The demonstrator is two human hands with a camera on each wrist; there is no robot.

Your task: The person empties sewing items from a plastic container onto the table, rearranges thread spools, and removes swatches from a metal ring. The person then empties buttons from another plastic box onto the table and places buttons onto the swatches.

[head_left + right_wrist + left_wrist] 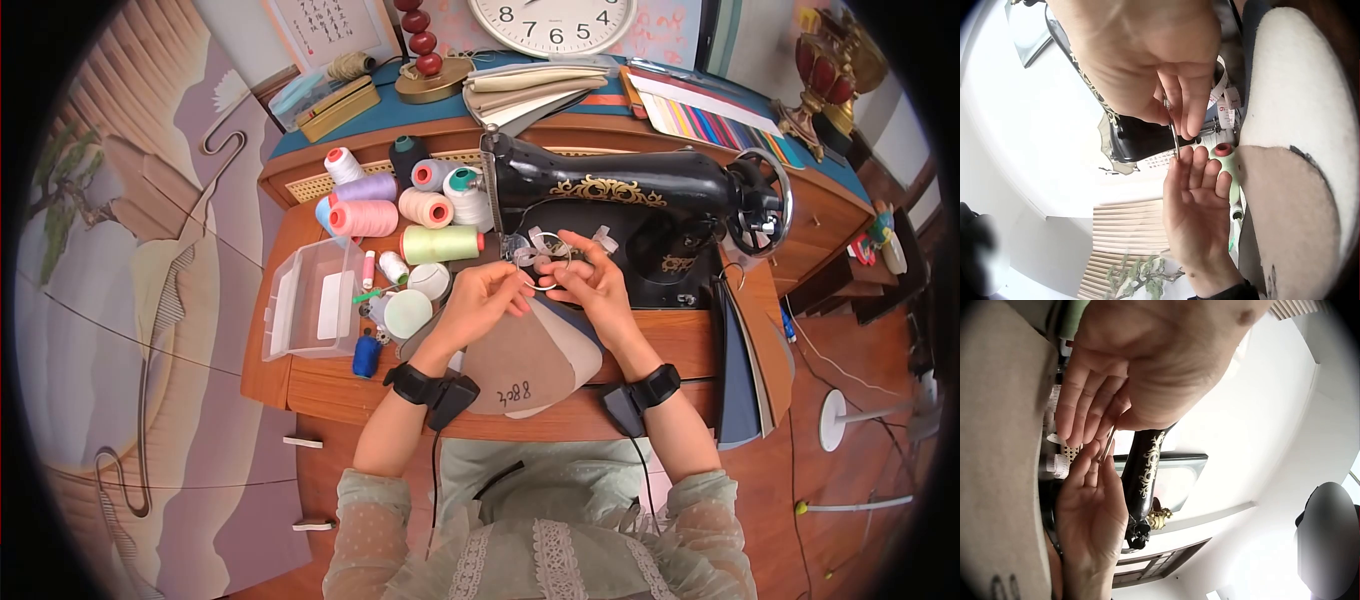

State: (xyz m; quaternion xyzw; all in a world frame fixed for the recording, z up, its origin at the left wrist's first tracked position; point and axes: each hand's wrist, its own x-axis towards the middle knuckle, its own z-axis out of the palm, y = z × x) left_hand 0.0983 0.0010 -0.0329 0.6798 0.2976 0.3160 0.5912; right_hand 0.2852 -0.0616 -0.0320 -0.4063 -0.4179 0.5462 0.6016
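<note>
A thin metal ring [541, 289] is held between both hands in front of the sewing machine [620, 185]. The left hand [485, 300] pinches its left side with thumb and fingertips. On the other side the right hand [598, 290] pinches it between thumb and fingers. Seen edge-on, the ring [1107, 445] spans the two hands in the left wrist view, and the ring [1176, 139] does likewise in the right wrist view. Behind the hands lies a pale measuring tape [604, 240]. Below them are fabric pieces [515, 370], one marked with handwritten digits.
Thread spools [363, 219] and a clear plastic box [310, 300] stand at the left of the wooden table [330, 385]. Dark and brown fabric pieces [738, 370] hang at the right edge. Folded cloth [540, 85], a clock [553, 22] and colour swatches [705, 115] are behind.
</note>
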